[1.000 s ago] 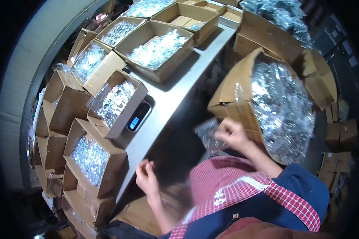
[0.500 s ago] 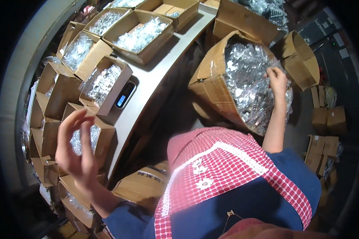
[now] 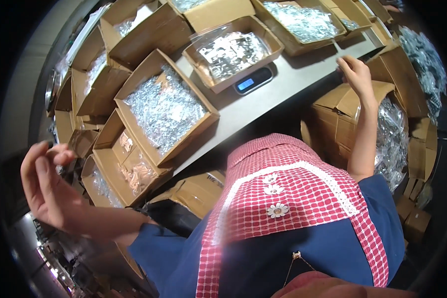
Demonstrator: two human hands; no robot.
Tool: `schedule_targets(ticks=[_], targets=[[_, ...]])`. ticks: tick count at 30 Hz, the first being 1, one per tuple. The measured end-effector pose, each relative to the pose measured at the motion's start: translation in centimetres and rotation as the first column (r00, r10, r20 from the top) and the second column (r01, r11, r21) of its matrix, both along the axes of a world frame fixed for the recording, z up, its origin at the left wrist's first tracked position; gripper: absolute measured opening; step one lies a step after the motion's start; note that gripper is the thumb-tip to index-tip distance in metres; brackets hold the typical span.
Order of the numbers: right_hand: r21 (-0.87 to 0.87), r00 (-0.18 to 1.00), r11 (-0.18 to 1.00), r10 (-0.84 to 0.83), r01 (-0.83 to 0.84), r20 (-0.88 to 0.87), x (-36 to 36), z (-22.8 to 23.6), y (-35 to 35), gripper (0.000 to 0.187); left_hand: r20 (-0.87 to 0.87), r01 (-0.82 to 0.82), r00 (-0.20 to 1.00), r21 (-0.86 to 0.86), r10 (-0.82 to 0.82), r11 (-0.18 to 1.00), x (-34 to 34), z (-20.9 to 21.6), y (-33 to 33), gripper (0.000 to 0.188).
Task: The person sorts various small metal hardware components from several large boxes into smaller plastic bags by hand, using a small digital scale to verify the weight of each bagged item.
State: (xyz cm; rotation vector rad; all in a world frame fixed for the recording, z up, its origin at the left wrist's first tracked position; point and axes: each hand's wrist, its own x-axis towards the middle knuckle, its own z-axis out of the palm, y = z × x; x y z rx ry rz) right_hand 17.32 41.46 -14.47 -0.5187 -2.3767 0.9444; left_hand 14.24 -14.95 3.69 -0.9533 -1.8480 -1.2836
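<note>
My left hand (image 3: 47, 186) is raised at the far left, beside the open cartons, with its fingers curled toward the thumb. A small shiny bit shows near its fingertips, too small to name. My right hand (image 3: 356, 77) hangs over the table's right edge, fingertips drawn together; whatever is in them, if anything, is hidden. Under its forearm stands a big carton (image 3: 335, 121) of clear bags with silvery parts (image 3: 390, 144). Ahead, a small box of flat shiny metal pieces (image 3: 231, 53) sits on a digital scale (image 3: 253, 81).
Left of the scale is a carton of small bagged silvery parts (image 3: 164, 107). Nearer me stands a carton with copper-coloured pieces (image 3: 138, 174). More open cartons line the back of the grey table (image 3: 298, 74). A closed carton (image 3: 196, 191) lies below the table edge.
My view has swung left, so the table and scale now sit nearer the middle. My right hand has left the bags in the big carton for the table edge. My left hand has moved outward.
</note>
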Motion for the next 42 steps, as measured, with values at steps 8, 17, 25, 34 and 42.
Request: schedule_targets(ticks=[8,17,25,34,42], targets=[[-0.311,0.926,0.901,0.356,-0.304,0.127,-12.5,2.1,-2.9,0.066,0.531,0.079,0.827,-0.432,0.182,0.899,-13.9,-10.3,12.3,0.062],[-0.726,0.817,0.638,0.545,-0.256,0.191,-17.3,2.9,-3.1,0.094,0.359,-0.084,0.798,-0.729,0.484,0.679,-18.6,-14.4,20.4,0.040],[-0.984,0.699,0.062,0.711,-0.168,-0.075,-7.6,14.7,0.8,0.075,0.609,-0.100,0.746,-0.297,0.269,0.950,-15.3,-1.2,22.5,0.031],[-0.974,0.980,0.121,0.072,-0.193,-0.185,-8.2,24.5,18.9,0.071,0.774,0.017,0.599,0.243,-0.205,0.970,-18.0,5.9,32.8,0.052],[-0.569,0.865,0.818,-0.344,0.084,-0.367,-21.5,25.8,43.6,0.079,0.871,-0.197,0.491,0.138,-0.025,0.971,-18.2,-5.6,25.7,0.047]])
